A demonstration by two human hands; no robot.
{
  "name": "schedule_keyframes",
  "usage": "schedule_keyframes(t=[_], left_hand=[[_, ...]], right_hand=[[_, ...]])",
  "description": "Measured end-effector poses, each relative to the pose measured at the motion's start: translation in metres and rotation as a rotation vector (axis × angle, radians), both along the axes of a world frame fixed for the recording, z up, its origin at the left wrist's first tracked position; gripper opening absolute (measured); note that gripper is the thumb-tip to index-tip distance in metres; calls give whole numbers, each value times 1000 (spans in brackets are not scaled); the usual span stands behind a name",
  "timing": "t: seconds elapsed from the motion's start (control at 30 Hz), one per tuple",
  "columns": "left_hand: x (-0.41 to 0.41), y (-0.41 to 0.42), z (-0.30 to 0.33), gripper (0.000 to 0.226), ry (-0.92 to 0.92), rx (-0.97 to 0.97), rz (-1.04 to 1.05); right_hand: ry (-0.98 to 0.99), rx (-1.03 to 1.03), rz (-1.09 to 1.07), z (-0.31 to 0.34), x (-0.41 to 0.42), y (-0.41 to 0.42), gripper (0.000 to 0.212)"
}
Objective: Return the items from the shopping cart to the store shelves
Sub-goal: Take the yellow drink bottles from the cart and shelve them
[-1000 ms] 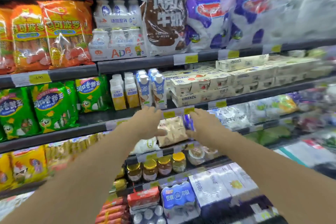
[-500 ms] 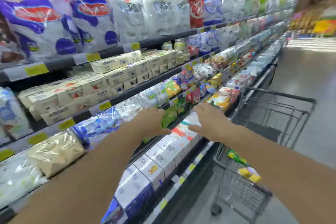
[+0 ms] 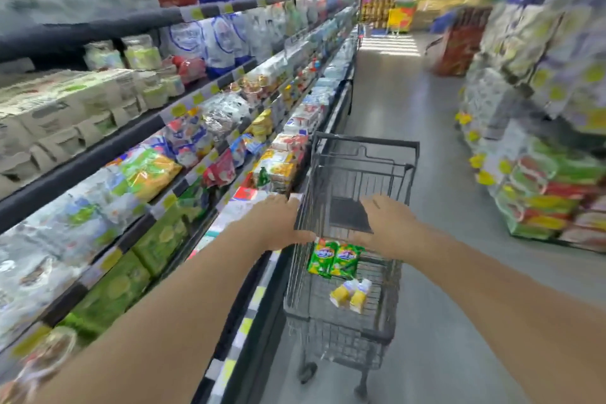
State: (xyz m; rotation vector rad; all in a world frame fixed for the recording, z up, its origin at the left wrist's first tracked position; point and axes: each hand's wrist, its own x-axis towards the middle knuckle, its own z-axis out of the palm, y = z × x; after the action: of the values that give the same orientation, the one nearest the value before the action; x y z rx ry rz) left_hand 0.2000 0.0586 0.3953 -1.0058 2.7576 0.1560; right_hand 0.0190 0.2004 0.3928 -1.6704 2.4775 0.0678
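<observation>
Left hand: the left hand (image 3: 278,220) is reaching out over the near left rim of the cart, fingers spread and loose, gripping nothing.
Right hand: the right hand (image 3: 390,223) is hovering over the basket beside it, palm down and slack, also holding nothing.
Between the hands: the dark folded child-seat flap (image 3: 349,215) is showing in the gap.
Shopping cart: the grey wire shopping cart (image 3: 337,318) is standing in the aisle just in front of the person, its left side close against the shelving.
Items in the cart: two green snack packets (image 3: 334,257) are lying side by side on the basket floor under the hands; nearer the person, two small yellow bottles with white tops (image 3: 351,295) are lying together, tilted.
In the way: the wire walls and rim are standing between the hands and these items, so they are only reachable from above.
Store shelves: the store shelves (image 3: 137,138) are running along the left, packed with pale cartons, bagged goods and tubs, yellow price tags lining the edges.
Right side: stacked packs on a display (image 3: 554,184) are crowding the far side of the aisle, blurred.
Floor: the grey floor (image 3: 436,174) is stretching ahead towards a bright, blurry end display.
</observation>
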Motion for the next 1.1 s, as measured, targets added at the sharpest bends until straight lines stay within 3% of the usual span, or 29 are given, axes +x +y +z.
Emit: schedule_keyframes(t=[0.23, 0.43, 0.57, 0.73, 1.1], left_hand=[[-94, -61, -38, 91, -11, 59, -151], [-168, -78, -84, 86, -60, 126, -228], [-209, -86, -130, 82, -112, 206, -189], [-245, -99, -194, 84, -181, 312, -78], [-281, -140, -377, 68, -328, 499, 65]], right_hand=[[-52, 26, -172, -35, -60, -36, 89], [-148, 42, -227, -77, -111, -53, 72], [-213, 49, -235, -120, -142, -68, 53], [-313, 71, -239, -184, -180, -91, 56], [-418, 262, -275, -362, -203, -151, 33]])
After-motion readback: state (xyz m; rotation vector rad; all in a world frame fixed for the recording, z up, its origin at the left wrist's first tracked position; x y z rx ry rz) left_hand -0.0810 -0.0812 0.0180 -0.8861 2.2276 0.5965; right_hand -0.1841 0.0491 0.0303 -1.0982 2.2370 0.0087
